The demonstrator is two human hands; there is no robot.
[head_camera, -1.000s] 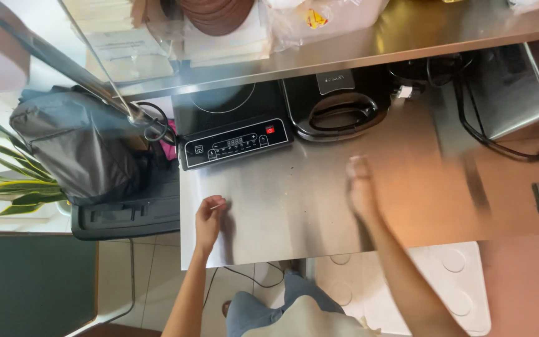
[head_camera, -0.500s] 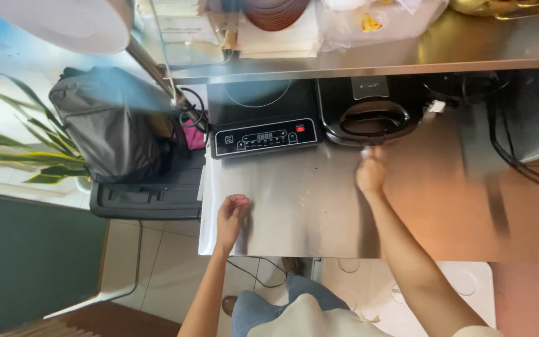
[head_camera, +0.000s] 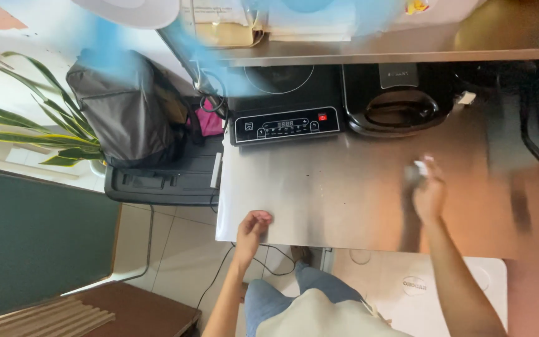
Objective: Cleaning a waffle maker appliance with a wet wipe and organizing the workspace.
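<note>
steel counter [head_camera: 319,200] fills the middle of the view, seen from above. right hand [head_camera: 428,190] sits on its right half, fingers curled around a small pale wad, looks like a cloth or tissue [head_camera: 418,170], pinched against the metal; the hand is motion-blurred so the exact grip is hard to read. half a second ago this hand was further back, right in front of the black lidded appliance [head_camera: 400,103]; now it is nearer the front edge and further right, so the wad is being dragged across the surface, likely a wiping stroke, with the left stretch of the counter yet to be reached. left hand [head_camera: 252,228] rests at the front left edge of the counter, fingers loosely curled and pressed together on the rim, holding nothing, about the same spot as before, seems to brace the body. induction cooktop [head_camera: 285,103] with its control panel stands at the back left, just beside the black appliance, both well apart from the hands. grey bag [head_camera: 123,112] sits off the counter's left end on a black tray-like stand [head_camera: 163,181], green plant leaves [head_camera: 32,125] beyond it.
</note>
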